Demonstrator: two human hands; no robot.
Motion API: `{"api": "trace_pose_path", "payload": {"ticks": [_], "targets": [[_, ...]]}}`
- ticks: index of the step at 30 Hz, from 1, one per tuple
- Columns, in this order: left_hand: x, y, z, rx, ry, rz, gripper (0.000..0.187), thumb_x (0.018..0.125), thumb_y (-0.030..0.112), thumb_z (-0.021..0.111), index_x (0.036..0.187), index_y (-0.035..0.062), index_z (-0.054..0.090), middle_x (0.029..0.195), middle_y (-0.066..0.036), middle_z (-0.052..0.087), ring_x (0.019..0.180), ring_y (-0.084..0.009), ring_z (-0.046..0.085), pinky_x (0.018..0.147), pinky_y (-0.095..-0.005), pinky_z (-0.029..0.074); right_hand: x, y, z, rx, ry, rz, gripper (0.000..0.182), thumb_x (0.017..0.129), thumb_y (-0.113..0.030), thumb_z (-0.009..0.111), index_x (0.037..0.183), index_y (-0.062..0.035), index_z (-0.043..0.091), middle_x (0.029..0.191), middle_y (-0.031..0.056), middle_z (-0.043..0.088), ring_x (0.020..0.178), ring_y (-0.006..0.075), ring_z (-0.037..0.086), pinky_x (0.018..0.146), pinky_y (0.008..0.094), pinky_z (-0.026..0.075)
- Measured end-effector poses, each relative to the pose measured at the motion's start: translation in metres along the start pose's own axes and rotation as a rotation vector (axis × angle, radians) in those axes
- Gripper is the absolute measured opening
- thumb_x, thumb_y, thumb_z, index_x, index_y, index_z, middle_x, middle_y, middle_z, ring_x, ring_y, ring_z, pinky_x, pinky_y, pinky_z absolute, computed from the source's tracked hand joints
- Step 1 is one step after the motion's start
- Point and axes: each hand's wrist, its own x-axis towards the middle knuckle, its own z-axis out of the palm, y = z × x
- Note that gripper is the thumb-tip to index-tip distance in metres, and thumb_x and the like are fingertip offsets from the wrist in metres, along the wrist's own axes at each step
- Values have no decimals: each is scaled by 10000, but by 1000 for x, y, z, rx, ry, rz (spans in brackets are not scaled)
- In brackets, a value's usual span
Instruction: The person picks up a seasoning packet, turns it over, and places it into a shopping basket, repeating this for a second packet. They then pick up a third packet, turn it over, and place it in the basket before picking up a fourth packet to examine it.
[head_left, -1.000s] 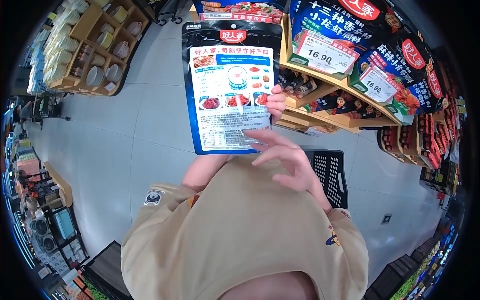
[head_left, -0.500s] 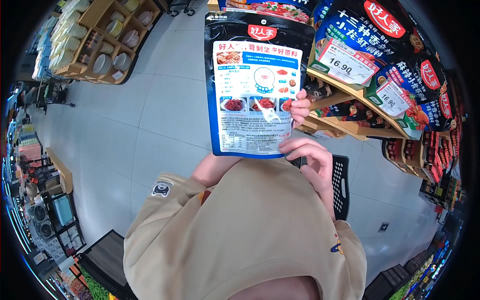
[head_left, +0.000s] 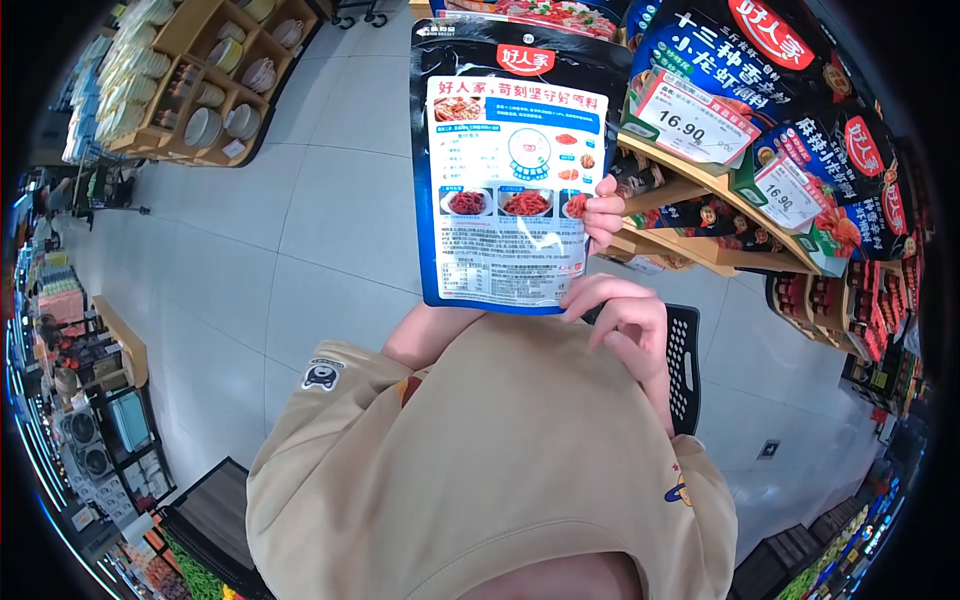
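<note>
A black and blue food pouch (head_left: 515, 240) hangs upright in front of me, its printed white back panel facing the camera. My left forearm passes behind it, and the fingers of my left hand (head_left: 604, 213) curl round its right edge from behind; the palm and the rest of that hand are hidden. At the pouch's lower right corner, fingertips of my right hand (head_left: 630, 315) touch the edge. That hand's fingers are bent and its thumb stands apart below them.
Similar pouches (head_left: 705, 60) with 16.90 price tags (head_left: 690, 118) fill a wooden shelf (head_left: 700, 165) at the right. Bowls stand in a wooden rack (head_left: 175, 140) at the upper left. A black perforated object (head_left: 684, 365) is beside my right forearm, above the tiled floor (head_left: 330, 240).
The pouch has shifted up very slightly in view. My right hand's fingers have moved a little at the lower corner, while my left hand keeps its hold.
</note>
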Motion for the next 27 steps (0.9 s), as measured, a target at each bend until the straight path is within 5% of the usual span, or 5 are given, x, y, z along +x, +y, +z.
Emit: {"api": "trace_pose_path", "payload": {"ticks": [19, 22, 27], "targets": [[-1, 4, -10, -24, 3, -40, 221, 826, 235, 352, 795, 17, 339, 674, -21, 326, 607, -78, 332, 580, -170, 307, -5, -6, 6, 77, 1, 95, 88, 491, 6, 428, 408, -15, 447, 463, 54, 519, 438, 165, 471, 582, 278, 427], [-2, 8, -20, -51, -149, -102, 239, 831, 219, 362, 891, -13, 365, 760, -36, 358, 690, -91, 375, 678, -189, 340, -6, -6, 7, 78, -3, 87, 90, 491, 6, 424, 407, -17, 446, 462, 53, 517, 436, 165, 466, 579, 277, 426], [29, 29, -57, -40, -767, -333, 414, 890, 194, 201, 1222, -53, 188, 1210, -234, 297, 1103, -303, 352, 938, -384, 308, -9, -6, 10, 71, -1, 84, 91, 490, 2, 425, 402, -20, 436, 461, 53, 516, 435, 170, 462, 563, 277, 423]]}}
